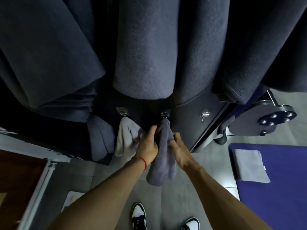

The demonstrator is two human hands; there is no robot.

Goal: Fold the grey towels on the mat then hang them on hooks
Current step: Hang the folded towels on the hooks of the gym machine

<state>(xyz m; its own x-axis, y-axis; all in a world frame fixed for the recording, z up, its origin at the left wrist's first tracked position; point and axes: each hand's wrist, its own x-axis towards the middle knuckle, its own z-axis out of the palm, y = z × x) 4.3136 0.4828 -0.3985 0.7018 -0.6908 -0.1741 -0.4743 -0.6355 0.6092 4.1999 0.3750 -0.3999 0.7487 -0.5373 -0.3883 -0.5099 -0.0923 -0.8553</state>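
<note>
A folded dark grey towel (163, 156) hangs from the middle chrome hook (165, 115) on a dark panel. My left hand (147, 145) grips its left side just below the hook. From the right, my right hand (178, 147) pinches the same towel. A light grey towel (125, 138) hangs on the hook (123, 112) to the left, and another dark grey towel (99, 138) hangs further left. The hook at the right (204, 115) is bare. A folded light grey towel (250, 165) lies on the purple mat (282, 188) at the right.
Large dark grey towels (146, 47) hang from above and fill the top of the view. A grey disc-shaped machine base (259, 120) stands at the right on the tiled floor. A brown door with a white frame (20, 180) is at the left. My shoes (138, 216) show below.
</note>
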